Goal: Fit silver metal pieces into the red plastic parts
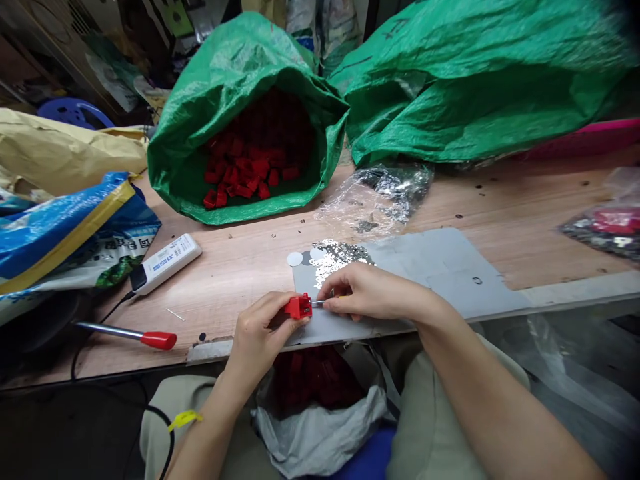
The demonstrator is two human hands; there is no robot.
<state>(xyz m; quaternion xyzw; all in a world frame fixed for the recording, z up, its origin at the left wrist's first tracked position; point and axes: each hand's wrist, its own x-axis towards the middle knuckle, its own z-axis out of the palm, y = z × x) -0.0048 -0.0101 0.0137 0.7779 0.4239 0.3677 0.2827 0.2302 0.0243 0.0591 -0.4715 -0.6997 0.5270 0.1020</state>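
Note:
Near the front edge of the bench, my left hand [259, 331] pinches a small red plastic housing [299, 307] between thumb and fingers. My right hand [370, 290] is closed around a thin tool with a metal shaft [317, 303]; its handle is mostly hidden in my fingers. The shaft's tip meets the right side of the housing, where small metal bits show. Just behind my right hand lies a pile of small shiny metal pieces [333, 260] on a grey sheet [430, 267].
A green woven sack [200, 133] lies with its mouth towards me, full of red plastic housings [245, 175]. Behind the metal pile is a clear plastic bag [380, 200]. To the left are a white power device [167, 262] and a red-handled lever [159, 340]. A light-coloured sack [325, 427] hangs below the bench edge.

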